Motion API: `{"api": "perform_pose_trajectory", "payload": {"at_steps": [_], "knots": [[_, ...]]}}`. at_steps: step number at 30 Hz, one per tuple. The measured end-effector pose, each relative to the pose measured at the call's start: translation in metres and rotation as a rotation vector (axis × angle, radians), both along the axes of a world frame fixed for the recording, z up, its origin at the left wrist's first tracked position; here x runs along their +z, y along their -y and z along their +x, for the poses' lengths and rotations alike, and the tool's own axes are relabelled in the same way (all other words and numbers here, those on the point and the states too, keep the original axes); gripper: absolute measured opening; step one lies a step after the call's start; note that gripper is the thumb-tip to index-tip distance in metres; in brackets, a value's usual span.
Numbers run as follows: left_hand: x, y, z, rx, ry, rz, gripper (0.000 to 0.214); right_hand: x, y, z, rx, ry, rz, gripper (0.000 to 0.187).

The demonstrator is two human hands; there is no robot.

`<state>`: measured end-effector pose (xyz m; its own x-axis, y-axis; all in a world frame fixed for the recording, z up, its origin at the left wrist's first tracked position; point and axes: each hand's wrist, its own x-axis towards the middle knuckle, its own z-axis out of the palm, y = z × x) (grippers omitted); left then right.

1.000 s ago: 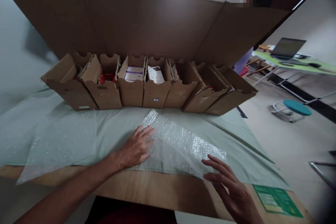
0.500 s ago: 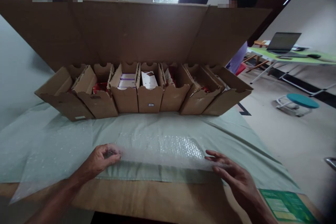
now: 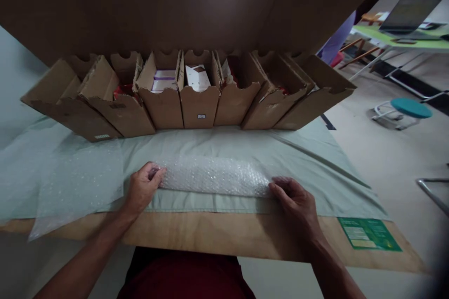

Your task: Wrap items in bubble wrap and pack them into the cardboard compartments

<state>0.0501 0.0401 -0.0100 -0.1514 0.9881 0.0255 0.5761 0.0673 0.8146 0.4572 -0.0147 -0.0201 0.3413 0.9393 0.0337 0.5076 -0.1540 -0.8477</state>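
A sheet of bubble wrap (image 3: 213, 176) lies folded into a long strip on the pale green cloth (image 3: 308, 163), near the table's front edge. My left hand (image 3: 143, 189) pinches its left end, fingers closed on the wrap. My right hand (image 3: 293, 201) grips its right end, fingers curled over the edge. Both forearms reach in from the bottom of the view.
A row of several open cardboard bins (image 3: 196, 98) holding small boxes stands behind, under a large cardboard flap (image 3: 196, 4). A second bubble wrap sheet (image 3: 77, 182) lies to the left. A green card (image 3: 368, 233) sits on the wooden table (image 3: 217, 238). A teal stool (image 3: 410, 108) stands on the floor at right.
The bubble wrap went from lying open and flat to folded over into a narrow strip. Both hands moved from resting on it to gripping its two ends. The camera tilted downward.
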Motion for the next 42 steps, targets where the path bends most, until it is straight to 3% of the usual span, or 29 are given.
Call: {"api": "perform_pose_trajectory", "payload": {"at_steps": [4,7,12,17,22,25,28,31,35,38,40,42], "knots": [[0.002,-0.005,0.008,-0.004,-0.412,0.027,0.028,0.002,-0.005,-0.009,-0.023,0.167,-0.019,0.042],[0.005,-0.007,0.011,-0.045,-0.682,-0.056,0.022,0.003,-0.008,-0.01,0.014,0.252,-0.048,0.047],[0.009,-0.004,0.01,-0.111,-0.908,-0.14,0.025,0.002,-0.014,-0.002,0.007,0.454,-0.084,0.056],[0.011,-0.002,0.007,-0.095,-0.951,-0.127,0.042,0.008,-0.031,0.009,0.063,0.533,-0.167,0.058],[0.013,-0.006,0.007,-0.181,-0.798,-0.24,0.018,0.021,-0.043,0.007,0.236,0.404,-0.237,0.05],[0.014,-0.006,-0.003,-0.205,-0.661,-0.149,0.019,0.034,-0.034,0.0,0.263,0.258,-0.169,0.053],[0.019,-0.012,-0.02,-0.11,-0.545,0.011,0.019,0.044,-0.016,-0.009,0.242,0.173,-0.077,0.054],[0.022,-0.031,-0.033,-0.011,-0.584,0.154,0.024,0.038,0.001,-0.023,0.252,0.128,-0.045,0.057],[0.014,-0.048,-0.023,-0.038,-0.802,0.217,0.052,0.014,0.011,-0.045,0.284,0.205,-0.09,0.064],[0.004,-0.021,0.005,-0.119,-0.791,0.397,0.052,0.006,0.012,-0.054,0.273,0.286,-0.103,0.067],[0.0,0.013,0.029,-0.304,-0.705,0.499,0.042,0.007,0.013,-0.056,0.273,0.29,-0.121,0.066],[-0.001,0.045,0.05,-0.504,-0.635,0.494,0.037,0.011,0.013,-0.057,0.259,0.264,-0.142,0.066]]}}
